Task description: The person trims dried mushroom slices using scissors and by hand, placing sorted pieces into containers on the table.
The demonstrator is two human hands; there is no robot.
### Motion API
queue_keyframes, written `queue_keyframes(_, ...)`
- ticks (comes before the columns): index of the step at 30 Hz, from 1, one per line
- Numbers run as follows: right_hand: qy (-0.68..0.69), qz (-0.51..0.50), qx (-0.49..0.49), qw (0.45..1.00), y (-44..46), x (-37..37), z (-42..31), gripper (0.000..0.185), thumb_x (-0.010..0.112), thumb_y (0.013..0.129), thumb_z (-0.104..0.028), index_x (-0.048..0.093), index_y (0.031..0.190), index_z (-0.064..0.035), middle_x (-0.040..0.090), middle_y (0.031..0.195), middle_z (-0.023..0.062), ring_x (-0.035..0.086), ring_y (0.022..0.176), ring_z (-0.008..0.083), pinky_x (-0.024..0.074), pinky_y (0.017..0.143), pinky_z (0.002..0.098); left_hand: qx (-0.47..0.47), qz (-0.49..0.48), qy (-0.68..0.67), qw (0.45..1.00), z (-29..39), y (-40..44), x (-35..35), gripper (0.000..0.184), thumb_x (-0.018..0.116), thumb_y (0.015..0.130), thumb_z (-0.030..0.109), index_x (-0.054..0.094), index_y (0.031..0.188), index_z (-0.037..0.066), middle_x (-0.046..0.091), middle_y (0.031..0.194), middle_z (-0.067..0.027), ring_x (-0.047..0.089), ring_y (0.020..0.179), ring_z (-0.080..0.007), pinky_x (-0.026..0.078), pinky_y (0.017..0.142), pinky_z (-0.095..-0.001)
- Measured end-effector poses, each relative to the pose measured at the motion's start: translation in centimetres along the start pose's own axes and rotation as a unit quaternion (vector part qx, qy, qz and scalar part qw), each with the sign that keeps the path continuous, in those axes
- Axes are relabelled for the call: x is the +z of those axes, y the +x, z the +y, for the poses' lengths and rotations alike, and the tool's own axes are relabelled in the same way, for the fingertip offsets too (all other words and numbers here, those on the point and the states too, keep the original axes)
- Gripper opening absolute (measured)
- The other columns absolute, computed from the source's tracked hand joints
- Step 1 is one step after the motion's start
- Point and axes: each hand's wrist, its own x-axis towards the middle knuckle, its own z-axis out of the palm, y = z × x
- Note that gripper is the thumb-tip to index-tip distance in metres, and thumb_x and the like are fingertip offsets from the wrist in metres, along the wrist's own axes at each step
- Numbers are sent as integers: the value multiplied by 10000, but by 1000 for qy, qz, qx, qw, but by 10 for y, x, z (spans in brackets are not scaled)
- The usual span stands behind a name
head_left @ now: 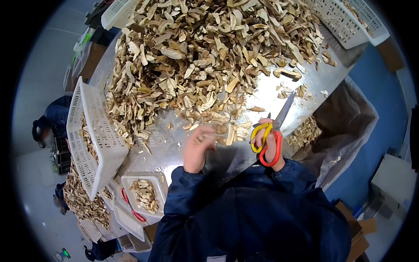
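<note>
My right hand [271, 150] is closed around scissors [285, 110] with one yellow and one red handle loop. Their blades point away from me, over the metal table. My left hand [198, 148] hovers near the front edge of the pile, its fingers smeared by motion; whether it holds anything is not clear. Just beyond the hands lie a few loose pale slices [238, 132], part of a large heap of dried mushroom slices [205, 56]. Small trimmed bits [286, 92] are scattered near the scissor tips.
A white perforated basket [107, 131] stands tilted at left, near a small white tray [161, 192] of slices and red-handled scissors [139, 215]. At right, a lined bin [349, 118] holds scraps. Another basket [345, 26] is at upper right. Other people [56, 115] are at far left.
</note>
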Motion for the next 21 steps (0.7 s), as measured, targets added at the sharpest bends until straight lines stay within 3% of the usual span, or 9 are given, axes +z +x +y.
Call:
queue_keyframes(3, -4, -26, -16, 1000, -1, -1, 1, 503, 466, 957, -409, 421, 1182, 39, 462, 620, 43, 488, 595, 147, 445, 625, 276, 139, 7, 435, 889, -10, -4, 26, 222, 630, 818, 74, 584, 1033, 41, 616, 822, -80, 624, 735, -214, 494, 673, -297)
queue_keyframes(7, 4, -20, -8, 1000, -1, 1, -2, 483, 484, 954, -389, 423, 1178, 34, 458, 623, 43, 489, 596, 137, 442, 629, 276, 195, 89, 589, 779, -19, -6, 51, 257, 693, 760, 103, 607, 993, 33, 629, 922, -148, 612, 808, -340, 500, 669, -372)
queue_keyframes(14, -19, -27, 17, 999, -1, 0, -9, 427, 550, 913, -290, 449, 1173, 34, 475, 608, 56, 497, 607, 132, 442, 601, 290, 264, 99, 505, 816, -27, 5, 35, 159, 687, 765, 112, 634, 892, 33, 629, 888, -138, 605, 789, -317, 491, 655, -354)
queue_keyframes(16, -184, -67, 89, 977, -3, -6, -26, 437, 592, 880, -280, 454, 1163, 23, 493, 630, 89, 515, 587, 188, 440, 588, 313, 265, 98, 485, 828, -18, 4, 28, 111, 668, 796, 113, 637, 861, 29, 631, 828, -113, 615, 727, -260, 482, 627, -321)
queue_keyframes(17, -264, -89, 124, 952, -3, -7, -37, 445, 613, 863, -275, 456, 1159, 18, 503, 641, 106, 524, 577, 216, 439, 582, 325, 157, 92, 394, 901, -11, 1, 27, 101, 651, 816, 114, 634, 860, 24, 619, 796, -89, 598, 699, -214, 468, 613, -297)
queue_keyframes(18, -378, -130, 168, 901, 1, 0, -59, 510, 686, 803, -306, 462, 1143, 1, 539, 713, 154, 540, 621, 331, 434, 602, 376, 45, 85, 291, 952, 5, -6, 31, 98, 633, 836, 115, 632, 858, 19, 608, 764, -65, 582, 672, -167, 454, 600, -274)
queue_keyframes(19, -400, -169, 131, 891, 1, 8, -70, 531, 701, 789, -322, 463, 1140, -2, 549, 741, 162, 540, 657, 352, 432, 618, 389, -66, 79, 180, 978, 20, -14, 33, 103, 616, 857, 117, 630, 857, 15, 596, 732, -41, 565, 645, -121, 440, 586, -250)
queue_keyframes(20, -424, -202, 94, 878, -3, 13, -81, 552, 715, 775, -339, 464, 1136, -4, 559, 769, 171, 539, 692, 374, 431, 634, 402, -31, 62, 146, 987, 27, -18, 37, 138, 558, 902, 123, 627, 870, 8, 560, 694, 6, 507, 629, -41, 400, 561, -207)
queue_keyframes(21, -448, -234, 57, 861, -7, 17, -89, 573, 730, 762, -355, 466, 1133, -7, 569, 797, 179, 538, 728, 395, 429, 650, 416, -16, 52, 132, 990, 31, -21, 38, 125, 563, 896, 110, 628, 871, 7, 562, 698, 8, 504, 621, -42, 395, 557, -204)
